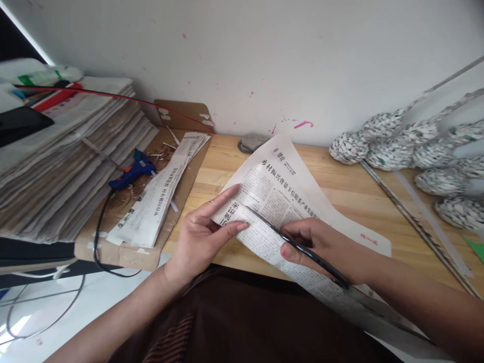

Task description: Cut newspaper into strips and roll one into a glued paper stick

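My left hand [200, 229] holds the left edge of a printed newspaper sheet [291, 186]. Its thumb and index finger lie apart on top, while the other fingers are mostly hidden. My right hand [315, 242] is closed around a slim black tool that looks like a knife [310, 254]; its thin tip lies on the paper and points at my left hand. Part of the sheet passes under my right forearm and hangs past the table's front edge.
Left of the wooden table [215, 156], cut newspaper strips [166, 196] and a blue glue gun [134, 171] lie on cardboard [132, 252]. A tall newspaper stack [75, 166] stands behind. Woven paper pieces [385, 136] and a thin rod [408, 214] lie right.
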Available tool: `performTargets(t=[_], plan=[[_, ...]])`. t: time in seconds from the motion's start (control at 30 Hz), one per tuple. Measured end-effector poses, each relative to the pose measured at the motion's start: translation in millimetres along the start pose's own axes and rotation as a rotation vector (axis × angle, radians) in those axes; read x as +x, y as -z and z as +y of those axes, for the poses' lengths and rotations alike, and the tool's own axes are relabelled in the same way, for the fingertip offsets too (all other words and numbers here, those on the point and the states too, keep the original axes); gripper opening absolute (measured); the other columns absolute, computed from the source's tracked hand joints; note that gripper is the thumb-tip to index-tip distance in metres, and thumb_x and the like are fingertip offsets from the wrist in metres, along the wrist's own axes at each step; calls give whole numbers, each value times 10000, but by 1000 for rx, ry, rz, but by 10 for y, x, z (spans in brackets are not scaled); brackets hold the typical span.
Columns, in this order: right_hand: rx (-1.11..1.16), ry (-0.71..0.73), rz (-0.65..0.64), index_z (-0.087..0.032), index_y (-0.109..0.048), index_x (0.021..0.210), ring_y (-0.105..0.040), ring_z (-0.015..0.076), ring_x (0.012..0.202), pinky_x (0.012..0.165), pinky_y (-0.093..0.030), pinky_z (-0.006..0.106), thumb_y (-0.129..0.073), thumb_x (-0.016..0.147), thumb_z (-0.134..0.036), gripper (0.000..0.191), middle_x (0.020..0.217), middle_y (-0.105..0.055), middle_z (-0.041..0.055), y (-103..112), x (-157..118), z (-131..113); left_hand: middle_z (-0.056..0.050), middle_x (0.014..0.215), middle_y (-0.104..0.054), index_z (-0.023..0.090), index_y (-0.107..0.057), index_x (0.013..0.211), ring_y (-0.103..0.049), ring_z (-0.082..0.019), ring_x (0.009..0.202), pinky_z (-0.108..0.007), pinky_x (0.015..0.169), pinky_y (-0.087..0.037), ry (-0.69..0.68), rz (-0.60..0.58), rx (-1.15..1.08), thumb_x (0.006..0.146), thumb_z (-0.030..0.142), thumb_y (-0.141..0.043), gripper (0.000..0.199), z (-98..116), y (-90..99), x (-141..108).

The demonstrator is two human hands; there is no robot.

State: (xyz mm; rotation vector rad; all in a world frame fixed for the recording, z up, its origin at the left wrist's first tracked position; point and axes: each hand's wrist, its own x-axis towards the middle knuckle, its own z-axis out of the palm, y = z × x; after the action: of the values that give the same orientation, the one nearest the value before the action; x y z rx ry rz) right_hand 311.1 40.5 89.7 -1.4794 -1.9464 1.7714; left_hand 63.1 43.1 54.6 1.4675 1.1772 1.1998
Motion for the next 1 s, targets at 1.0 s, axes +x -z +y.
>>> performTargets(t=[1.0], plan=[[82, 21, 14, -185, -489, 692, -313, 101, 581, 508, -225, 259, -708, 799, -542, 432, 633, -342, -49, 0, 41, -64, -7, 1187, -730, 299, -627, 1323, -719, -234, 971, -353, 842, -636, 64, -43, -20, 729, 305, -820, 624, 95, 4, 25]])
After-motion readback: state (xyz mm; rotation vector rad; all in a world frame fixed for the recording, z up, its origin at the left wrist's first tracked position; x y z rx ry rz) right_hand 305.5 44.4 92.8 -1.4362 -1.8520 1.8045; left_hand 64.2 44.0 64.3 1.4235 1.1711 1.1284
